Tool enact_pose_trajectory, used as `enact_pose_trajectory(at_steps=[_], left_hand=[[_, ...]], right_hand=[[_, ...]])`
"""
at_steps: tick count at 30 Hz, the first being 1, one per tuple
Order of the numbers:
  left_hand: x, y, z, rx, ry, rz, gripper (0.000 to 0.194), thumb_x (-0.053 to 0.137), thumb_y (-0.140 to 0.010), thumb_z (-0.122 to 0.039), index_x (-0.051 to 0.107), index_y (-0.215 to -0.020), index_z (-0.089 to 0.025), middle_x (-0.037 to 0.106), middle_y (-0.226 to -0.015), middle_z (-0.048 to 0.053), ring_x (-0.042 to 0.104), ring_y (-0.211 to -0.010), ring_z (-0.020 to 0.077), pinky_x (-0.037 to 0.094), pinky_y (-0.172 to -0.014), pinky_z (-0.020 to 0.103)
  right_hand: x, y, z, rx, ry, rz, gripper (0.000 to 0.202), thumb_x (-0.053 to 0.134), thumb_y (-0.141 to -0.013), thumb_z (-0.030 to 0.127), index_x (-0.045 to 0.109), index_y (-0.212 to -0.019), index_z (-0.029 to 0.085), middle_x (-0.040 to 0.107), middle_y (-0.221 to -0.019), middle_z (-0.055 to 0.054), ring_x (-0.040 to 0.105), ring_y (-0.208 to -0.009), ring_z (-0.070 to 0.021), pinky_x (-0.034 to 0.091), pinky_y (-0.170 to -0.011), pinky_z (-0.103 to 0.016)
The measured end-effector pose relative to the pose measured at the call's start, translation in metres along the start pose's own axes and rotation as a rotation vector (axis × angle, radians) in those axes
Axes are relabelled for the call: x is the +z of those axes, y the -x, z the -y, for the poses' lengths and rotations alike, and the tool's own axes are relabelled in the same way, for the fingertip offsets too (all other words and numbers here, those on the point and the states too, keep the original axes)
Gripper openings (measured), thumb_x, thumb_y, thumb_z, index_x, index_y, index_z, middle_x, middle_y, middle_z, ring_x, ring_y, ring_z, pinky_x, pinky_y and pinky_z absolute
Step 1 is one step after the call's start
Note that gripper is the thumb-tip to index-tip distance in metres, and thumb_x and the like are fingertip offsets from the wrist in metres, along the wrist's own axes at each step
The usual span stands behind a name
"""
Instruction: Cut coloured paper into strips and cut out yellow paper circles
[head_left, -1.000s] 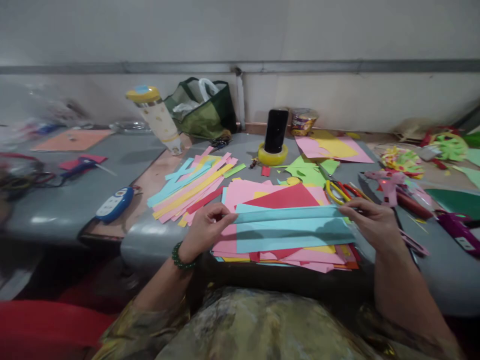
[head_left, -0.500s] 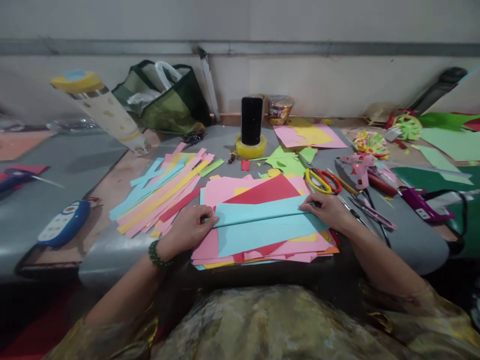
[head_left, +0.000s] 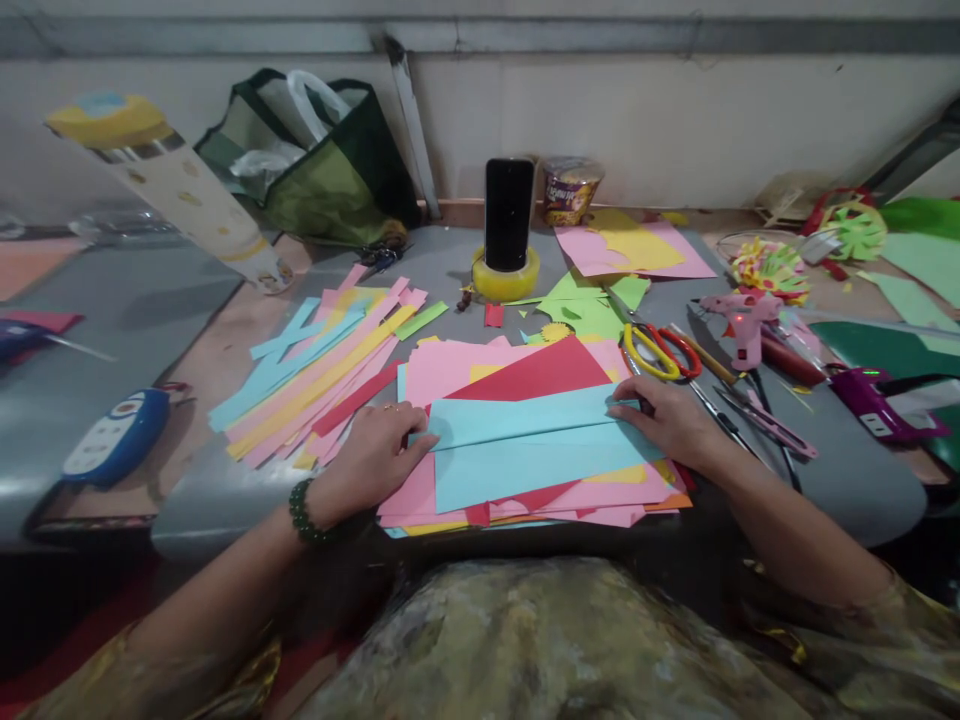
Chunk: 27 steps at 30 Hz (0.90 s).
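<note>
A light blue sheet of paper [head_left: 510, 475] lies in front of me with its far part folded over toward me along its length. My left hand [head_left: 379, 445] pinches the left end of the folded edge between thumb and curled fingers. At the right end, my right hand [head_left: 660, 415] grips the same fold, fingers bent. Beneath it is a stack of coloured paper [head_left: 420, 495], mostly pink with yellow, orange and red edges showing. A red sheet [head_left: 540, 375] sticks out behind the blue one.
Cut paper strips [head_left: 330, 375] lie left of the stack. Scissors [head_left: 660, 352], a pink glue gun [head_left: 746, 322] and a purple power strip [head_left: 881, 405] are on the right. Behind stand a phone [head_left: 510, 215] on a tape roll [head_left: 506, 275], a noodle cup [head_left: 571, 192] and a bag [head_left: 322, 160]. A bottle [head_left: 191, 205] stands left.
The view has tilted slightly downward. Both hands keep hold of the fold's two ends, and the blue paper looks almost unchanged.
</note>
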<state>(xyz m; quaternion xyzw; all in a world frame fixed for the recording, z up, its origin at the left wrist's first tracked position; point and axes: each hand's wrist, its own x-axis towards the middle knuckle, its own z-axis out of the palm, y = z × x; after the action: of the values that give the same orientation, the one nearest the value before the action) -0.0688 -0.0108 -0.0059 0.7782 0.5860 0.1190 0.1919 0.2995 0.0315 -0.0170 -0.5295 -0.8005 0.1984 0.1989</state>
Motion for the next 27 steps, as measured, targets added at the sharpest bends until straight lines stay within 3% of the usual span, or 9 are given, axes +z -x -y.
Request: enact_pose_trajectory(at_steps=[5, 8, 11, 13, 15, 17, 21, 27], left_hand=[[0.003, 0.002, 0.005, -0.017, -0.091, 0.016, 0.026, 0.050, -0.089, -0.038, 0.051, -0.068, -0.022, 0.057, -0.069, 0.003, 0.056, -0.072, 0.0230, 0.040, -0.067, 0.033], [0.007, 0.003, 0.011, 0.011, -0.127, -0.005, 0.023, 0.051, -0.092, -0.039, 0.060, -0.084, -0.020, 0.064, -0.083, 0.007, 0.061, -0.081, 0.0251, 0.046, -0.073, 0.037], [0.009, 0.004, 0.015, 0.178, -0.241, -0.099, 0.030, 0.049, -0.096, -0.033, 0.062, -0.119, -0.020, 0.063, -0.124, 0.016, 0.058, -0.116, 0.0307, 0.045, -0.096, 0.047], [0.006, 0.004, 0.015, 0.342, -0.363, -0.116, 0.036, 0.044, -0.099, -0.024, 0.059, -0.131, -0.028, 0.051, -0.146, 0.014, 0.046, -0.135, 0.0316, 0.035, -0.109, 0.053], [0.000, 0.002, 0.014, 0.477, -0.464, -0.059, 0.045, 0.039, -0.099, -0.015, 0.059, -0.133, -0.037, 0.048, -0.151, 0.008, 0.042, -0.140, 0.0296, 0.030, -0.113, 0.055], [-0.006, 0.000, 0.012, 0.580, -0.514, 0.049, 0.051, 0.037, -0.098, -0.010, 0.056, -0.136, -0.039, 0.055, -0.144, 0.007, 0.048, -0.134, 0.0260, 0.035, -0.112, 0.049], [-0.011, -0.005, 0.007, 0.725, -0.456, 0.268, 0.053, 0.030, -0.096, -0.004, 0.051, -0.141, -0.024, 0.068, -0.118, 0.010, 0.063, -0.104, 0.0207, 0.047, -0.096, 0.034], [-0.014, -0.017, -0.008, 0.674, -0.323, 0.410, 0.051, 0.031, -0.100, -0.029, 0.044, -0.147, -0.015, 0.067, -0.105, 0.011, 0.065, -0.081, 0.0215, 0.049, -0.077, 0.031]], right_hand=[[0.003, 0.001, -0.006, -0.071, 0.028, -0.037, 0.025, 0.053, -0.091, 0.045, 0.064, -0.095, 0.023, 0.061, -0.066, -0.001, 0.049, -0.052, -0.0157, 0.038, -0.049, -0.027], [0.004, 0.001, -0.010, -0.102, 0.071, -0.051, 0.025, 0.054, -0.092, 0.043, 0.064, -0.103, 0.022, 0.063, -0.070, -0.002, 0.051, -0.051, -0.0160, 0.040, -0.049, -0.027], [0.004, 0.002, -0.014, -0.127, 0.107, -0.055, 0.029, 0.055, -0.093, 0.041, 0.063, -0.112, 0.021, 0.066, -0.074, -0.003, 0.053, -0.051, -0.0167, 0.043, -0.050, -0.028], [0.005, 0.002, -0.016, -0.137, 0.127, -0.050, 0.031, 0.055, -0.094, 0.041, 0.063, -0.116, 0.021, 0.068, -0.076, -0.004, 0.056, -0.053, -0.0177, 0.046, -0.052, -0.029], [0.005, 0.003, -0.016, -0.138, 0.140, -0.044, 0.032, 0.055, -0.094, 0.040, 0.063, -0.119, 0.021, 0.069, -0.080, -0.006, 0.060, -0.057, -0.0190, 0.048, -0.054, -0.030], [0.005, 0.003, -0.017, -0.136, 0.145, -0.042, 0.033, 0.055, -0.094, 0.039, 0.063, -0.120, 0.021, 0.071, -0.083, -0.007, 0.063, -0.061, -0.0202, 0.050, -0.056, -0.031], [0.005, 0.002, -0.018, -0.122, 0.145, -0.024, 0.035, 0.056, -0.093, 0.039, 0.063, -0.123, 0.020, 0.073, -0.087, -0.009, 0.068, -0.068, -0.0224, 0.054, -0.061, -0.033], [0.007, 0.001, -0.020, -0.083, 0.124, 0.013, 0.037, 0.058, -0.091, 0.036, 0.062, -0.126, 0.022, 0.076, -0.100, -0.010, 0.072, -0.081, -0.0249, 0.057, -0.068, -0.035]])
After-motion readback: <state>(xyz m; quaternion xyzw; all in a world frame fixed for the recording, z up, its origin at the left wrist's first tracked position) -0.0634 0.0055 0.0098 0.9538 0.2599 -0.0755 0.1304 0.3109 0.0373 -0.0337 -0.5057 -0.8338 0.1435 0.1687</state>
